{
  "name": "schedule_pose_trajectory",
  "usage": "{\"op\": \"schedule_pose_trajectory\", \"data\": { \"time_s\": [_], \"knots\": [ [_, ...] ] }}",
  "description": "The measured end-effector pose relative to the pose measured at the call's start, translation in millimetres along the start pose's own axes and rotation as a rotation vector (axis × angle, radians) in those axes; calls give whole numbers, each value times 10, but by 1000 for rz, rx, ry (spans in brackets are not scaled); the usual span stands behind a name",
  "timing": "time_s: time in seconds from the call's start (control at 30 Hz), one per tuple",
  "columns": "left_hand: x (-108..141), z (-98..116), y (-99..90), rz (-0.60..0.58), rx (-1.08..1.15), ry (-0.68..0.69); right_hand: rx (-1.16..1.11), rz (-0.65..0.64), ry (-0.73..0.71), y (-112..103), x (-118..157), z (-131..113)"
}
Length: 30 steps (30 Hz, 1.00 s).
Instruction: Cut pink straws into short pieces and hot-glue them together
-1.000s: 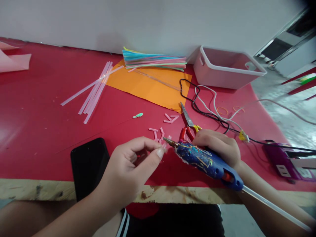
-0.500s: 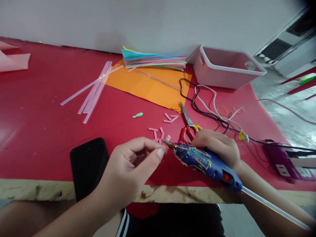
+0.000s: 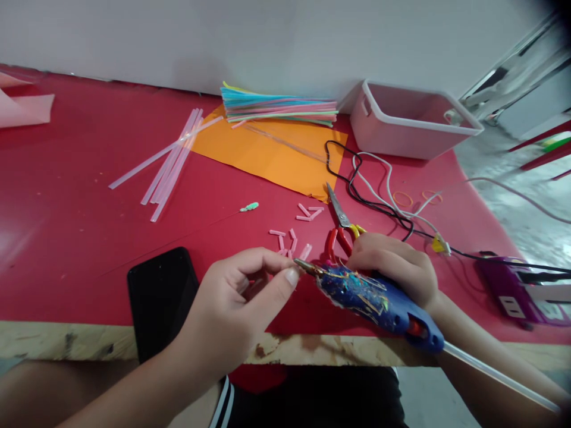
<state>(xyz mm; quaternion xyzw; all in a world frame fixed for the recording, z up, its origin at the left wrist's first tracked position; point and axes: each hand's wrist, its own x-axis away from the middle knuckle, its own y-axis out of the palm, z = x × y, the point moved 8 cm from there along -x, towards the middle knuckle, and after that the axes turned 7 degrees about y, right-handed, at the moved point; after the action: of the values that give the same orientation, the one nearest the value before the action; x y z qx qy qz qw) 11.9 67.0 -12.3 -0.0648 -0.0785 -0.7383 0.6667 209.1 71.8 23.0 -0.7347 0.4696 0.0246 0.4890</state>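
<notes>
The glue gun (image 3: 366, 300) is before us, slanting over the near part of the red table (image 3: 89, 249). Our right hand (image 3: 395, 267) grasps it from the far side, though its body hides the fingers and we cannot tell whether the trigger is squeezed. The tilt seems meant to bring the metal nozzle (image 3: 307, 268) to our left hand (image 3: 250, 297), whose thumb and forefinger close in a pinch at its tip. We cannot tell what, if anything, lies between them; such a narrow pinch would suit something tiny.

Just beyond, the cut straw pieces (image 3: 277, 233) lie loose, probably left close for easy picking. The scissors (image 3: 341, 220) rest just beside the right hand, partly hidden by it.

The gun's blue plastic is crusted with stringy glue and coloured flecks, and a smooth, translucent glue stick (image 3: 499, 377) juts from its rear. The pieces are short, pale pink tubes; the long straws (image 3: 172, 160) farther left are slim and glossy. Beyond them we see a flat orange sheet (image 3: 263, 157), a fuzzy-looking multicoloured bundle (image 3: 279, 108) and a smooth pink bin (image 3: 397, 139). The dark, flat phone (image 3: 163, 297) overhangs the raw wooden edge (image 3: 321, 351).
</notes>
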Motion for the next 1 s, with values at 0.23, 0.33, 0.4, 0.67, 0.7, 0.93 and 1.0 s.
{"op": "schedule_pose_trajectory", "data": {
  "time_s": [0.23, 0.33, 0.4, 0.67, 0.7, 0.93, 1.0],
  "knots": [
    [2, 49, -1, 31, 26, 33, 55, 65, 39, -92, 13, 45],
    [3, 55, -7, 37, 29, 39, 78, 77, 44, -117, 5, 51],
    [-4, 55, -9, 23, 17, 46, 89, 59, 47, -109, -8, 48],
    [6, 65, 4, 30, 66, 51, 96, 46, 62, -91, 2, 63],
    [10, 68, 12, 26, 69, 51, 94, 42, 59, -86, 4, 61],
    [10, 92, -25, 43, -16, 73, 107, 8, 58, -61, 5, 40],
    [3, 84, -38, 42, -33, 71, 112, 4, 51, -60, 3, 29]
  ]
}}
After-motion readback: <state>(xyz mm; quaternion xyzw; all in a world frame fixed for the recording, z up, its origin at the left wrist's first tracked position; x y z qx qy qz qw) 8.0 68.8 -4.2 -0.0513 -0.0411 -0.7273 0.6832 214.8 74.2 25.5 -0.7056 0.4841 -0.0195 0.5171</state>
